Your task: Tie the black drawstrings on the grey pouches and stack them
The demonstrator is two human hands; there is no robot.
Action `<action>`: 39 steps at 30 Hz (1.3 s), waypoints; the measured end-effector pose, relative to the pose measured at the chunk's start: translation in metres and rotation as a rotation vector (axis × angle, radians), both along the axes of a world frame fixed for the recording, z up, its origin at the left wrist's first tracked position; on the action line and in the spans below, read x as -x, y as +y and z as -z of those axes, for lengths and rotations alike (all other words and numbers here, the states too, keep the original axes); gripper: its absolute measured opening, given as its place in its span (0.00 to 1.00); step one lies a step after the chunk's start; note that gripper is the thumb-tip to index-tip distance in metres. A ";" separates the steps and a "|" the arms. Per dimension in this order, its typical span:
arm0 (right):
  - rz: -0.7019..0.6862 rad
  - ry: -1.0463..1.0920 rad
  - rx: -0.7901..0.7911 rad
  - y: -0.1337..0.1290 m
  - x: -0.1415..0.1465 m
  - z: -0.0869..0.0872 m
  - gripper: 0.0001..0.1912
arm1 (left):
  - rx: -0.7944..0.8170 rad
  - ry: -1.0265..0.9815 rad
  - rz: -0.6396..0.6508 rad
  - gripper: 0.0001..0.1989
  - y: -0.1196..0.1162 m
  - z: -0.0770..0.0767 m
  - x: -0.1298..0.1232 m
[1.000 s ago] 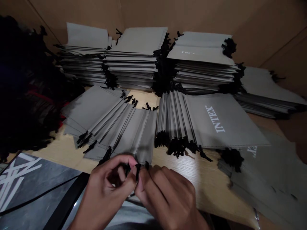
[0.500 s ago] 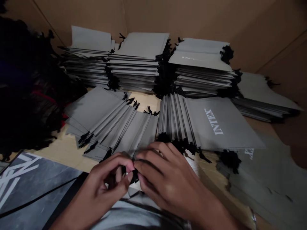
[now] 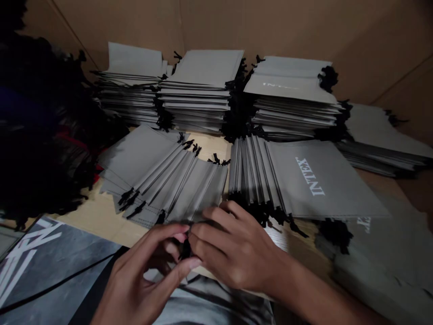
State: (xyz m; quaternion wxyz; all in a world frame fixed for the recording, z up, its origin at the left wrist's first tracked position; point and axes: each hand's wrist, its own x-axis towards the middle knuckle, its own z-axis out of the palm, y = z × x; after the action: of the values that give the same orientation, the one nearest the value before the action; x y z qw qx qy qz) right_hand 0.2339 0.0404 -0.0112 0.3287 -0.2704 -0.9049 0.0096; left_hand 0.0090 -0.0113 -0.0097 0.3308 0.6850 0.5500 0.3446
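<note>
my left hand (image 3: 142,271) and right hand (image 3: 237,253) meet at a small black cord knot (image 3: 184,250). my left thumb and forefinger stand apart, curved around it; my right fingers are bunched against its other side. their tips are hidden, so i can't tell whether either hand has it clamped, nor which pouch it belongs to.

the cord looks soft and bendy, too small for anything but fingertips, and i'd take it right at the knot. just beyond my fingers lie the fanned grey pouches (image 3: 203,180), black knots at their ends. i judge them light, limp and hard to break, apt to slide over one another; a flat pinch on a stitched edge should lift one.

ahead and to the right, more stand packed on edge against a printed pouch (image 3: 318,194) marked "intex". all look flat; i can't see into any, so i can't tell if they're filled.

farther out on the tabletop (image 3: 98,216) sit the left stack (image 3: 135,101), the middle stack (image 3: 199,99) and the right stack (image 3: 294,113), with a lower pile (image 3: 372,131) at far right. behind them rise brown board walls (image 3: 216,27). off to my left is a dark heap (image 3: 40,149), too dim to make out.
</note>
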 end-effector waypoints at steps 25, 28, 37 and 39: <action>-0.044 0.025 -0.100 0.004 0.006 0.025 0.16 | 0.052 0.046 -0.011 0.08 0.007 -0.009 0.017; -0.034 0.031 -0.082 0.004 0.007 0.026 0.12 | 0.021 0.068 0.017 0.10 0.007 -0.007 0.018; -0.035 0.013 -0.107 0.002 0.007 0.027 0.15 | 0.178 0.159 0.157 0.11 0.008 -0.012 0.026; -0.041 0.007 -0.109 0.002 0.007 0.027 0.15 | 0.182 0.151 0.191 0.14 0.008 -0.010 0.028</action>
State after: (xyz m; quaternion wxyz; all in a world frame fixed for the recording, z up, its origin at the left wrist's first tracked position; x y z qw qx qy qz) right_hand 0.2272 0.0427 -0.0379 0.3458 -0.2333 -0.9083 -0.0321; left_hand -0.0188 -0.0036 0.0006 0.3806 0.7254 0.5347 0.2075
